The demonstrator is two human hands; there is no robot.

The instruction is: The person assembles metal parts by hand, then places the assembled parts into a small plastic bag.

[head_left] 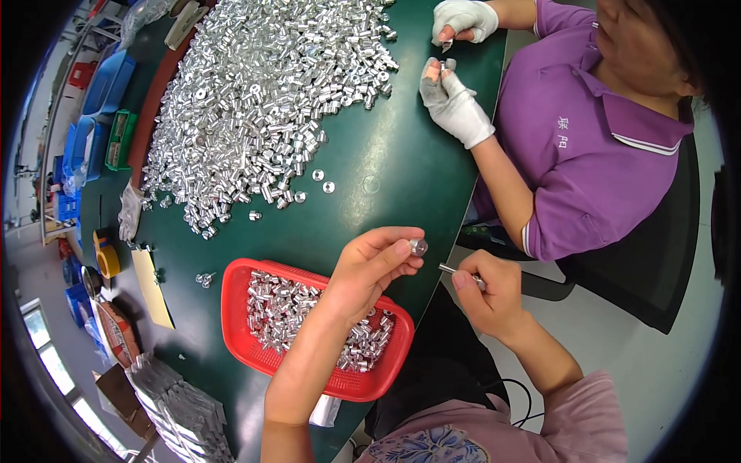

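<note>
Left hand [367, 270]: is pinching a short, shiny metal cylinder [418, 247] at its fingertips.
Right hand [491, 293]: is curling around a slim metal rod [448, 268], near the cylinder.
Red basket [235, 316]: perforated plastic, holding silvery pieces [285, 309].
Green counter [401, 170]: is bearing a glinting metal heap [255, 100].

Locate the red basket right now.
In the head view, the red basket sits on the green table, below and slightly left of centre, nearer the person than the silver parts pile, their left forearm crossing over it.
</note>
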